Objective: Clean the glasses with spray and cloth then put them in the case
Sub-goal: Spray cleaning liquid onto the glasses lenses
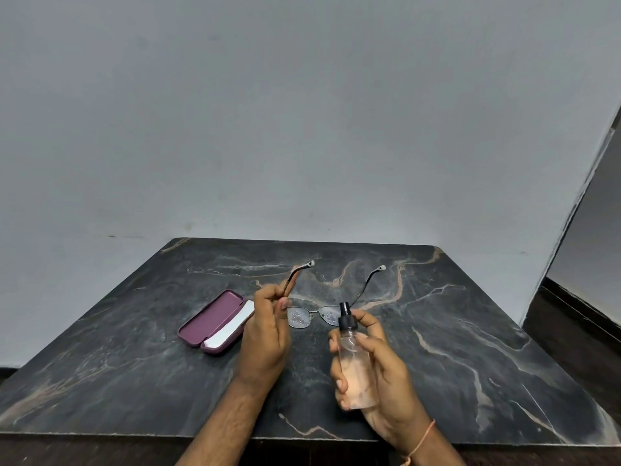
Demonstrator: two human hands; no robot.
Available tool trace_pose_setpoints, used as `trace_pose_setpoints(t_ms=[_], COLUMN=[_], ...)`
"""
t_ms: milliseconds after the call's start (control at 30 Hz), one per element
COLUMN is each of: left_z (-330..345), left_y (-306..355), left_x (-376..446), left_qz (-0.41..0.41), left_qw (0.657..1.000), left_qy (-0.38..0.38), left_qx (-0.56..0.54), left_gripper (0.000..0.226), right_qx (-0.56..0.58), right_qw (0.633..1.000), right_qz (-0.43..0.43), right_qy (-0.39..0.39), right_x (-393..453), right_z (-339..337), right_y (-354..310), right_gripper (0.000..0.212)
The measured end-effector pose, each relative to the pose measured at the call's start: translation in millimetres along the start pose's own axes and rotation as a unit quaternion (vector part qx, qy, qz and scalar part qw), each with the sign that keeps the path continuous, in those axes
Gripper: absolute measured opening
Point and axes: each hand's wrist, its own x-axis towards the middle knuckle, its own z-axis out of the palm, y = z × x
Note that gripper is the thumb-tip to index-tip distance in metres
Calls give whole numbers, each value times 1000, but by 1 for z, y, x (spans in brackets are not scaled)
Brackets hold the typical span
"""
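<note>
Right hand (369, 371) clasping spray bottle (354, 358), nozzle toward glasses (312, 314) steadied by left hand (265, 334) pinching one temple, for misting.

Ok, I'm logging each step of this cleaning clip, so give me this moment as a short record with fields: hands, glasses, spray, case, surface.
left hand: pinches one temple arm of the glasses, holding them above the table
right hand: grips the spray bottle upright, index finger by the nozzle
glasses: arms unfolded, lenses speckled with droplets
spray bottle: clear, black pump top, near the lenses
case: purple, open, white cloth inside
table: dark marble
</note>
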Motion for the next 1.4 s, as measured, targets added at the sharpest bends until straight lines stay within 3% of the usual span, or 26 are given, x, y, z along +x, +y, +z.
trace_pose_setpoints(t_ms=[167, 233, 367, 467, 500, 567, 667, 767, 900, 1033, 1100, 1233, 1400], left_z=[1, 1, 2, 1, 1, 0, 1, 1, 0, 0, 0, 1, -1], left_y=[-2, -2, 0, 1, 2, 2, 2, 0, 9, 17, 13, 10, 14], left_x=[-3, -3, -3, -3, -3, -3, -2, -3, -2, -1, -2, -3, -3], left_qz=[5, 2, -5, -15, -18, -17, -13, -9, 25, 65, 62, 67, 74], left_qw=[1000, 1000, 1000, 999, 999, 999, 999, 999, 998, 997, 997, 996, 996], left_qy=[-12, -15, -15, -22, -24, -27, -32, -34, -49, -49, -47, -58, -54], left_qx=[2, 11, 14, 26, 26, 24, 35, 39, 29, 11, 8, 7, 11], left_gripper=[20, 20, 21, 21, 21, 22, 21, 20, 8, 23, 29, 18, 21], right_qx=[95, 136, 132, 160, 127, -59, -352, -469, -501, -520, -522, -537, -518], right_qw=[990, 976, 968, 953, 965, 994, 933, 871, 845, 827, 825, 815, 826], right_qz=[83, 111, 93, 128, 129, 75, -50, -127, -164, -180, -185, -183, -193], right_qy=[-59, -126, -189, -223, -188, -60, 52, 70, 92, 112, 116, 117, 113], right_x=[-5, -4, -1, -3, -4, -4, -5, -5, -1, 2, 2, 4, 0], right_z=[-11, -20, -28, -24, -21, -10, 5, 11, 13, 14, 16, 19, 14], right_y=[-1, -2, -2, -5, -5, -1, 9, 15, 21, 23, 22, 23, 21], right_gripper=[44, 50, 53, 50, 50, 48, 50, 54, 56, 54, 51, 43, 51])
